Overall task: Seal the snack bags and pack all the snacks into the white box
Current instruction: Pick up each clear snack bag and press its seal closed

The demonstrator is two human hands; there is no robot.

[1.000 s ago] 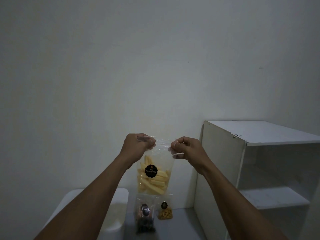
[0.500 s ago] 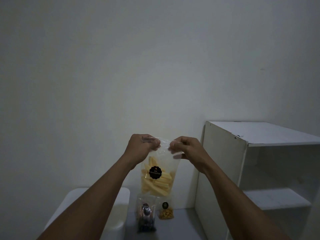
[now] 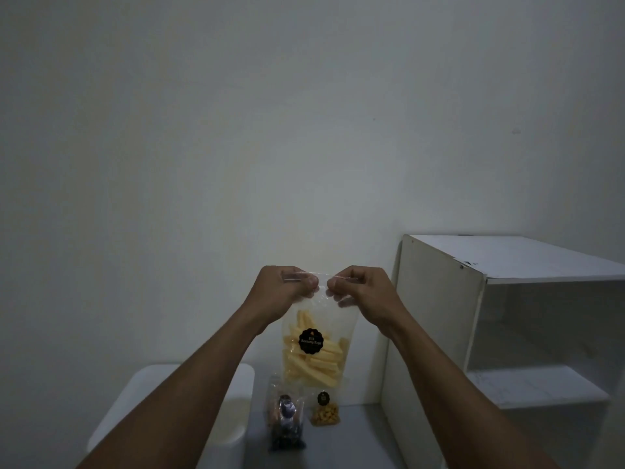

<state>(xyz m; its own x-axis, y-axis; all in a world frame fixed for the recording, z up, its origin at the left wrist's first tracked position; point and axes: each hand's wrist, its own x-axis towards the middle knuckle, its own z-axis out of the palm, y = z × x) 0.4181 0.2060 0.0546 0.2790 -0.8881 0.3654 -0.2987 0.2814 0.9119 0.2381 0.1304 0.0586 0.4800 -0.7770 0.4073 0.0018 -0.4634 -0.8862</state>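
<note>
Dim room, white wall [image 3: 236,130], grey tabletop [image 3: 355,441] left of white wooden shelf unit [image 3: 439,316], white plastic box [image 3: 233,421] further left. Pinching clear yellow-stick snack bag [image 3: 314,360] by its top with left hand [image 3: 284,289], right hand [image 3: 362,292].

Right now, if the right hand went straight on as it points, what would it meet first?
Probably the left hand: it and the right hand pinch the snack bag top, facing across a small gap. Depth unclear.

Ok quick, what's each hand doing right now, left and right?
Left hand: closed, pinching the top edge of the snack bag.
Right hand: closed, pinching the same bag's top edge.
</note>
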